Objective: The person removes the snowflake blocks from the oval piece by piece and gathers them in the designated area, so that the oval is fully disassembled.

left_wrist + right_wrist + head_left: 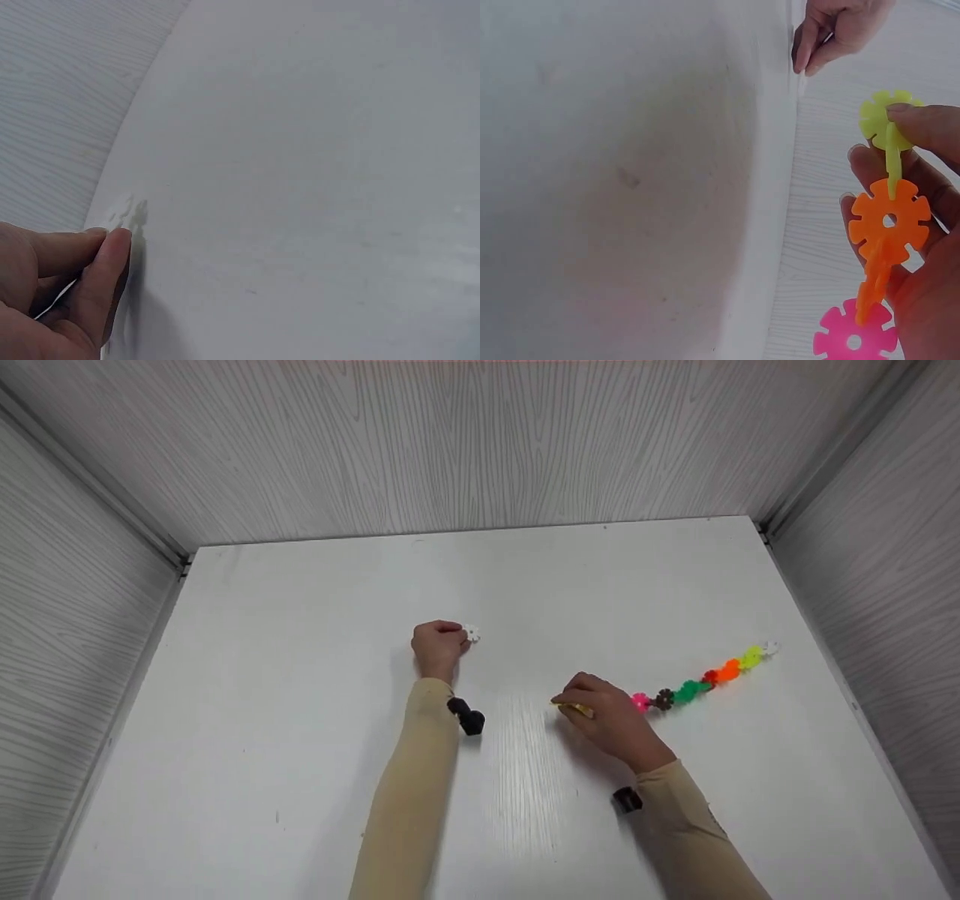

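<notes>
My left hand (441, 649) pinches a small white notched disc (472, 633) between thumb and fingertips, above the white table. In the left wrist view the white disc (124, 214) is mostly hidden by the fingers. My right hand (611, 720) holds one end of a chain of interlocked flower-shaped discs, its thumb and fingers pinching a yellow disc (881, 120). Next to it in the chain come orange discs (889, 220) and a pink disc (854, 335). Beyond the hand, the chain continues through brown (664, 699), green (688, 691), red, orange and yellow to a white end disc (770, 648).
The white table (300, 585) is bounded by a back wall (480, 450) and side walls (67, 607) with a wood-grain pattern. Black bands with small devices (471, 721) sit at both wrists over beige sleeves. The chain stretches towards the table's right side.
</notes>
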`<state>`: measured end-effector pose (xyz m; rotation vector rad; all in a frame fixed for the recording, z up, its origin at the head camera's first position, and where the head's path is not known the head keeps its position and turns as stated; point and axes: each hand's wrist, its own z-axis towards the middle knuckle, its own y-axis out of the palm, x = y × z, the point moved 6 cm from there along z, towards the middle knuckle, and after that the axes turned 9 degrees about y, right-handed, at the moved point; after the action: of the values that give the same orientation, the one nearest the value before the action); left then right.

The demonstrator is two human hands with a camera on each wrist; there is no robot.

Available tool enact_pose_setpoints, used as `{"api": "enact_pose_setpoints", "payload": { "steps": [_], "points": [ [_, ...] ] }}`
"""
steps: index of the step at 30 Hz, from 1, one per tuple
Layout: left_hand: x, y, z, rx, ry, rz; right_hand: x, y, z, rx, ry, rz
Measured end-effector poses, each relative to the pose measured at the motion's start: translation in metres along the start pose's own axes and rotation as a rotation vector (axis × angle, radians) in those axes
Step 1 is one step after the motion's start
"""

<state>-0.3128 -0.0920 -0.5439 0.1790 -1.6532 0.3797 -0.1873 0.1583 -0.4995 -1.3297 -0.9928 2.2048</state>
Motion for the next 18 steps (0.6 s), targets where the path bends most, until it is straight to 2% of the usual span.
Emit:
{"api": "enact_pose_setpoints", "payload": {
  "steps": [11, 15, 18],
  "points": [
    [0.008, 0.003, 0.004, 0.025, 0.076, 0.265, 0.005, 0.004, 0.001, -0.033, 0.047, -0.022],
    [0.01, 0.002, 0.005, 0.002, 0.099, 0.325, 0.004, 0.003, 0.001, -0.024, 0.034, -0.018],
    [0.01, 0.002, 0.004, -0.026, 0.102, 0.337, 0.003, 0.003, 0.002, -0.031, 0.034, -0.008]
  ]
}}
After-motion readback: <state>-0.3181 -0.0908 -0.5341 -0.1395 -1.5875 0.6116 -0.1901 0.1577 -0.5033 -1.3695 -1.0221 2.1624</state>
